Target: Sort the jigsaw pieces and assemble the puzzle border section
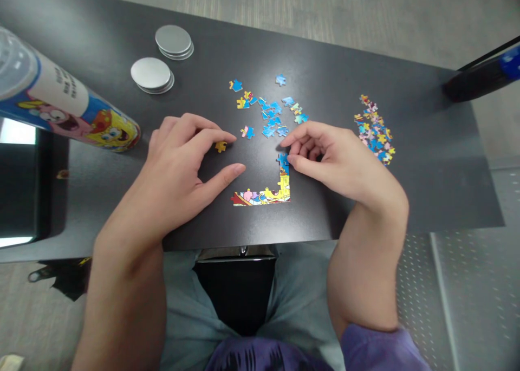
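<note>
An L-shaped strip of joined jigsaw puzzle pieces (264, 196) lies on the dark table, its short side running upward on the right. At the top of that side sits a blue puzzle piece (281, 158). The thumb of my right hand (333, 154) is beside this piece; thumb and index finger are apart, the other fingers curled, and nothing shows between them. My left hand (182, 165) rests to the left of the strip with thumb and fingers spread. Its fingertips are by a yellow puzzle piece (220, 146), partly covered.
Loose, mostly blue puzzle pieces (271, 114) are scattered beyond my hands. A denser pile of pieces (376, 130) lies right. Stacked silver discs (151, 74) stand at back left, near a tall cartoon-printed canister (77, 103) and a black tablet-like device (44, 197). A dark cylinder (471, 81) is far right.
</note>
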The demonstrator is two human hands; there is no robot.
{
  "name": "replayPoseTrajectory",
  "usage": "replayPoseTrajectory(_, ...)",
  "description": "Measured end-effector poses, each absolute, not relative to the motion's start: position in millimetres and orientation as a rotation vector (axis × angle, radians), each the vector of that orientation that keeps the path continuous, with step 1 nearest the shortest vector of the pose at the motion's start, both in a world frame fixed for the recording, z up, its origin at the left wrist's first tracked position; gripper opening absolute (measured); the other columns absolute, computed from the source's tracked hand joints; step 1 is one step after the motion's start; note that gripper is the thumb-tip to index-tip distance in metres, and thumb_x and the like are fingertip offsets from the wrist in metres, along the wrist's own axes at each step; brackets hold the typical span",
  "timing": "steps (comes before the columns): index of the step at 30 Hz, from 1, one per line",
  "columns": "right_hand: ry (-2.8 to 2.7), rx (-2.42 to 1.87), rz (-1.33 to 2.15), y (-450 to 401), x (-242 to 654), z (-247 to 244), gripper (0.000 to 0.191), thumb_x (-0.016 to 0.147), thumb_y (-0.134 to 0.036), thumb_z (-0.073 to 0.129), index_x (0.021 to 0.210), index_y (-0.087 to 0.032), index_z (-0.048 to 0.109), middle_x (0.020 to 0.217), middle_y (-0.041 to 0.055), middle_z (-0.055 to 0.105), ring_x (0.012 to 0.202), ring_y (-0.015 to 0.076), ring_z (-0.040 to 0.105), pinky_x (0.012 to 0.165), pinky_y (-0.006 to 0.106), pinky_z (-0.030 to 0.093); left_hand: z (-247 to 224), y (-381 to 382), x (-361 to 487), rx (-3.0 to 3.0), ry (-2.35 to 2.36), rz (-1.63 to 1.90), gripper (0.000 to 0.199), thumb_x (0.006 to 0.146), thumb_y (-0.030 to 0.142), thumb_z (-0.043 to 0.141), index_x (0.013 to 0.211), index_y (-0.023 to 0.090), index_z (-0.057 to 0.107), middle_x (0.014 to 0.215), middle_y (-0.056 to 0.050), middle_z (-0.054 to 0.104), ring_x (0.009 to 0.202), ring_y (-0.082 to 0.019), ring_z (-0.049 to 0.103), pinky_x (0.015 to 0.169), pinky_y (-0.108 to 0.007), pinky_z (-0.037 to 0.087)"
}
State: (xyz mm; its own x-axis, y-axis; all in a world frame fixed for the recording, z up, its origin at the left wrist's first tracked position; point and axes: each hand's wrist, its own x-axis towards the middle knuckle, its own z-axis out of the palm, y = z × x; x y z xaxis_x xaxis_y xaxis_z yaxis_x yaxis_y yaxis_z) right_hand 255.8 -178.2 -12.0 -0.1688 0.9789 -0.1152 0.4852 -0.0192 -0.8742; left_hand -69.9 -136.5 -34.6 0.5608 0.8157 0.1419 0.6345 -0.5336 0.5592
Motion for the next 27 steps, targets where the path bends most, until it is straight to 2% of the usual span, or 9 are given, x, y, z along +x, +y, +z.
replayPoseTrajectory(5,-1.754,-1.583,1.078,-177.9,254.1,-7.4,0.011,0.101,-0.030,0.094,0.107,-0.034,0.085,0.091,0.0026,0.079,0.084,0.0297,0.074,0.078,0.051,0.064,-33.7,-139.5,-67.2,2.366,1.168,0.585,0.039,0.124,0.062,0.070,0.148,0.034,0.083,0.151,-0.013,0.081,0.147,-0.047,0.072,0.129,-0.078,0.059)
replayPoseTrajectory(8,-1.824,-1.612,1.048,-176.6,254.6,-4.4,0.012,0.101,-0.031,0.095,0.100,-0.036,0.084,0.095,0.0048,0.081,0.083,0.0309,0.071,0.079,0.055,0.064,-34.1,-140.1,-66.7,2.368,1.164,0.575,0.042,0.126,0.066,0.065,0.148,0.035,0.082,0.152,-0.012,0.081,0.147,-0.046,0.071,0.129,-0.080,0.059)
replayPoseTrajectory(11,-1.886,-1.576,0.979,-175.8,256.2,-5.3,0.011,0.101,-0.029,0.091,0.097,-0.034,0.083,0.100,0.0052,0.081,0.085,0.0297,0.072,0.083,0.054,0.063,-34.6,-139.9,-67.0,2.376,1.174,0.567,0.041,0.126,0.065,0.065,0.149,0.035,0.081,0.152,-0.012,0.081,0.148,-0.044,0.071,0.130,-0.078,0.059)
replayPoseTrajectory(17,-1.911,-1.549,0.948,-176.7,259.8,-9.7,0.008,0.104,-0.026,0.090,0.106,-0.030,0.084,0.108,0.0062,0.079,0.083,0.0274,0.071,0.086,0.052,0.062,-36.0,-140.7,-67.0,2.386,1.164,0.592,0.038,0.126,0.059,0.068,0.147,0.032,0.083,0.151,-0.012,0.082,0.146,-0.046,0.073,0.128,-0.074,0.058)
replayPoseTrajectory(22,-1.907,-1.569,0.974,-176.1,260.9,-9.8,0.009,0.107,-0.032,0.092,0.110,-0.031,0.083,0.112,0.0060,0.079,0.084,0.0271,0.070,0.087,0.052,0.065,-36.3,-142.5,-65.7,2.409,1.180,0.615,0.031,0.125,0.047,0.070,0.147,0.030,0.084,0.149,-0.012,0.083,0.143,-0.045,0.075,0.121,-0.070,0.059)
replayPoseTrajectory(27,-1.898,-1.599,0.971,-177.5,259.4,-5.6,0.011,0.106,-0.034,0.094,0.113,-0.035,0.085,0.117,0.0075,0.078,0.082,0.0276,0.068,0.082,0.055,0.066,-36.7,-143.4,-64.9,2.412,1.184,0.633,0.031,0.126,0.047,0.068,0.148,0.031,0.084,0.148,-0.011,0.084,0.141,-0.045,0.076,0.119,-0.069,0.061)
